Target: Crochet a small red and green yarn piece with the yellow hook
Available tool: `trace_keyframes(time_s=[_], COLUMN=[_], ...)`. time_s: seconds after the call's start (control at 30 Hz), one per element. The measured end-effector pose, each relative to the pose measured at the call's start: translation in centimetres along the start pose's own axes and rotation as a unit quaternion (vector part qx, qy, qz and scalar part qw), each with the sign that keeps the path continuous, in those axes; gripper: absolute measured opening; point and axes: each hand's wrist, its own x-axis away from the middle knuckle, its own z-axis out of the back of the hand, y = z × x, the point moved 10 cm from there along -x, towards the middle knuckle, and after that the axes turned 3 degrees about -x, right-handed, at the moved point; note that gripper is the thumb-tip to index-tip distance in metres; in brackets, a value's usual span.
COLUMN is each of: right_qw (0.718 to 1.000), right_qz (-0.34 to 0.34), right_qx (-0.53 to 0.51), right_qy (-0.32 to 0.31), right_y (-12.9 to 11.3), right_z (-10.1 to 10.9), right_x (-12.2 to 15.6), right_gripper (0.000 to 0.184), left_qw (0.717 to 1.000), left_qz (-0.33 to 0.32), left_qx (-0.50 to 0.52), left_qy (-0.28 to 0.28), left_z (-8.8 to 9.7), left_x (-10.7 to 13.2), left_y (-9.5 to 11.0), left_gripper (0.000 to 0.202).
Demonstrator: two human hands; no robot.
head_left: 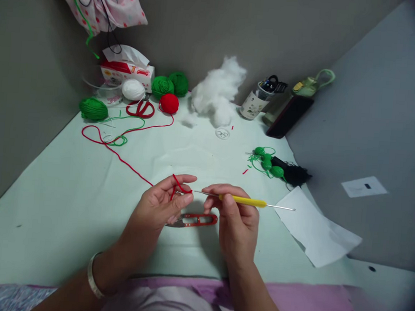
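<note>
On a pale table [75, 212], fluffy white stuffing [214, 92] is sitting between a box [146, 80] holding tissues [125, 54] and a patterned cup [252, 105] holding dark items [269, 85]. Nearer, the right hand [237, 219] is gripping a slim yellow-handled hook [245, 201], pointing toward soft red yarn [181, 188] that the left hand [157, 206] is pinching.

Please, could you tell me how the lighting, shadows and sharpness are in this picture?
Head view: dim, fairly even light; a soft shadow on the table beside the right hand; upper right corner fading to black. Same head view: the yellow-handled hook shows clearly, its tips too fine to judge.
</note>
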Motion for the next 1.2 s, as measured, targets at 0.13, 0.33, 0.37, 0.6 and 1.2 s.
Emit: trace_keyframes(time_s=[0.13,0.33,0.37,0.6,1.2], right_qw=[0.995,0.997,0.997,0.998,0.991], right_qz=[0.066,0.053,0.051,0.036,0.069], right_qx=[0.071,0.06,0.059,0.048,0.099], right_qy=[0.028,-0.006,-0.004,-0.002,-0.055], right_y=[-1.6,-1.4,-1.4,-1.2,-1.9], right_z=[0.3,-0.3,-0.2,0.0,-0.8], right_x=[0.3,0.5,0.5,0.4,0.7], right_gripper=[0.02,0.018,0.018,0.017,0.022], left_qw=[1.0,1.0,1.0,1.0,0.988], left_qz=[-0.001,-0.004,-0.004,-0.009,-0.053], left_qx=[0.004,-0.002,-0.005,-0.012,-0.147], left_qy=[-0.004,-0.008,-0.009,-0.018,-0.016], left_z=[0.0,-0.5,-0.5,-0.6,-0.1], left_x=[-0.1,0.0,0.0,-0.1,0.5], left_y=[0.1,0.6,0.7,0.8,2.1], left_gripper=[0.033,0.036,0.037,0.041,0.074])
